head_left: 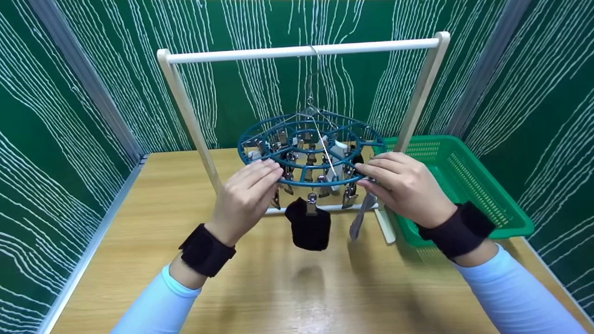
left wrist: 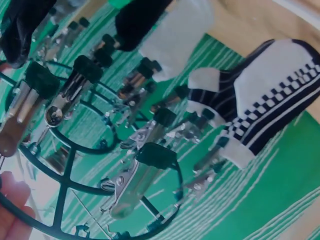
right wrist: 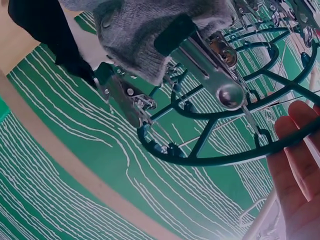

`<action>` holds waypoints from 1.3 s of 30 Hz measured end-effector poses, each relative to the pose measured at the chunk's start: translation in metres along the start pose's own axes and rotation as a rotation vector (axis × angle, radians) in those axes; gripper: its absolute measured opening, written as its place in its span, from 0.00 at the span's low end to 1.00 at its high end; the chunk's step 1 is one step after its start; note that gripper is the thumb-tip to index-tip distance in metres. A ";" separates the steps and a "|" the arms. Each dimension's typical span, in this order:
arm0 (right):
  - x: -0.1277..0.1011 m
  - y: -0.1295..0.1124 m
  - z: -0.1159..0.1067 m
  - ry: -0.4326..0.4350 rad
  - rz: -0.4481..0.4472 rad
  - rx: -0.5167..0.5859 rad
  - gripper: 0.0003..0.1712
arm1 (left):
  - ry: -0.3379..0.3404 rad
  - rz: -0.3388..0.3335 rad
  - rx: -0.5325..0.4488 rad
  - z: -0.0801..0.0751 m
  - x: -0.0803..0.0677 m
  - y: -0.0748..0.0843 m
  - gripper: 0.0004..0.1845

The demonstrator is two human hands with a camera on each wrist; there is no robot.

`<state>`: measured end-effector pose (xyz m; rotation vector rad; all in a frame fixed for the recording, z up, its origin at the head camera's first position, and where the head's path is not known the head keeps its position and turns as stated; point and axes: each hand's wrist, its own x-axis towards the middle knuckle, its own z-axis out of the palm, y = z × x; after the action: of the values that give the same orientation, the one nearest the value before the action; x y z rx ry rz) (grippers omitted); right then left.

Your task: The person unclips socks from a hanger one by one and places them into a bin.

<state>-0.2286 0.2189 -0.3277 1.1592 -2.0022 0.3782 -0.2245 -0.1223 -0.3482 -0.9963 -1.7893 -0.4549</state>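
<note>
Currently mid-step: steadying or turning round clip hanger (head_left: pixel 310 148), teal, hung by hook from white rail (head_left: pixel 301 50) of tabletop rack, centre of head view. Many metal clips (left wrist: pixel 135 180) dangling under ring. Black sock (head_left: pixel 308 225) clipped at 6 o'clock of ring, grey sock (head_left: pixel 362 220) clipped near 4 o'clock, just under right fingers. From left wrist view, checkered sock (left wrist: pixel 260 105) and another white piece also pinned on far side.

Left hand (head_left: pixel 243 199) at 8 o'clock of ring, fingers straight and together, tips laid on outer rim; no curl round it as far as visible. Right hand (head_left: pixel 403 185) at 4 o'clock, fingers bent over rim; right wrist view shows fingertips (right wrist: pixel 295 165) against outer hoop, grey sock's clip close above. Whether thumb pinches that clip: cannot tell, hidden behind hand.

Judged step: positioning ring so grey sock's clip sits at right hand. Next move likely calls for squeezing that clip open while left hand keeps hoop from swinging, then freeing sock.

Outward: green basket (head_left: pixel 464 185) at 3 o'clock on wooden table (head_left: pixel 278 287), just beside rack's right post. Green patterned backdrop (head_left: pixel 69 116) all round.
</note>
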 end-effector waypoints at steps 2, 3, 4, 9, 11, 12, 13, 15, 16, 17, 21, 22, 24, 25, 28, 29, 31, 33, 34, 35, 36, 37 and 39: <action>0.001 -0.002 0.001 0.018 -0.011 0.012 0.23 | 0.003 -0.009 -0.009 0.000 -0.001 -0.003 0.15; 0.002 -0.002 0.001 0.025 -0.015 0.015 0.24 | 0.007 -0.015 -0.014 0.000 -0.001 -0.004 0.15; 0.002 -0.003 0.002 0.035 -0.021 0.021 0.24 | 0.012 -0.021 -0.017 0.000 -0.001 -0.005 0.14; 0.006 -0.007 0.004 0.069 -0.046 0.043 0.24 | 0.034 -0.053 -0.009 -0.001 -0.001 -0.006 0.13; 0.006 -0.007 0.004 0.059 -0.048 0.037 0.24 | 0.037 -0.067 0.001 -0.002 -0.002 -0.005 0.13; 0.006 -0.007 0.004 0.051 -0.049 0.031 0.24 | 0.038 -0.074 0.006 -0.002 -0.002 -0.004 0.13; 0.006 -0.007 0.004 0.041 -0.050 0.025 0.24 | 0.038 -0.081 0.010 -0.003 -0.002 -0.003 0.14; 0.006 -0.007 0.004 0.023 -0.050 0.017 0.24 | 0.040 -0.093 0.018 -0.004 -0.002 -0.001 0.15; 0.006 -0.008 0.003 0.016 -0.049 0.015 0.24 | 0.042 -0.096 0.020 -0.005 -0.002 0.000 0.17; 0.006 -0.008 0.003 0.015 -0.051 0.015 0.24 | 0.047 -0.099 0.020 -0.005 -0.002 0.002 0.18; 0.007 -0.008 0.004 0.030 -0.055 0.017 0.23 | 0.093 -0.099 -0.001 -0.005 -0.003 0.009 0.16; 0.007 -0.009 0.004 0.039 -0.054 0.024 0.23 | 0.109 -0.096 -0.015 -0.005 -0.004 0.010 0.14; 0.008 -0.008 0.004 0.052 -0.055 0.029 0.23 | 0.129 -0.093 -0.050 -0.003 -0.005 0.012 0.10; 0.007 -0.008 0.005 0.059 -0.054 0.032 0.23 | 0.132 -0.091 -0.070 -0.003 -0.006 0.013 0.09; 0.007 -0.008 0.005 0.071 -0.050 0.042 0.22 | 0.101 -0.085 -0.126 -0.002 -0.006 0.017 0.06; 0.007 -0.008 0.005 0.073 -0.050 0.040 0.22 | 0.081 -0.090 -0.140 -0.002 -0.006 0.018 0.06; 0.006 -0.008 0.005 0.069 -0.047 0.033 0.22 | 0.038 -0.110 -0.159 -0.003 -0.005 0.023 0.05; 0.006 -0.007 0.004 0.056 -0.044 0.025 0.22 | -0.013 -0.143 -0.168 -0.005 -0.003 0.028 0.05; 0.006 -0.007 0.004 0.049 -0.042 0.021 0.22 | -0.039 -0.169 -0.174 -0.006 -0.002 0.030 0.04; 0.005 -0.007 0.004 0.040 -0.041 0.015 0.23 | -0.065 -0.196 -0.186 -0.006 -0.002 0.032 0.04; 0.005 -0.007 0.004 0.031 -0.040 0.009 0.23 | -0.095 -0.223 -0.199 -0.006 -0.001 0.034 0.04; 0.005 -0.006 0.004 0.022 -0.040 0.001 0.24 | -0.129 -0.252 -0.218 -0.006 0.000 0.036 0.04; 0.004 -0.006 0.004 0.020 -0.041 -0.002 0.24 | -0.198 -0.319 -0.260 -0.006 0.002 0.039 0.07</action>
<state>-0.2266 0.2108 -0.3280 1.1895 -1.9580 0.3650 -0.1902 -0.1030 -0.3488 -0.9597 -2.1184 -0.8284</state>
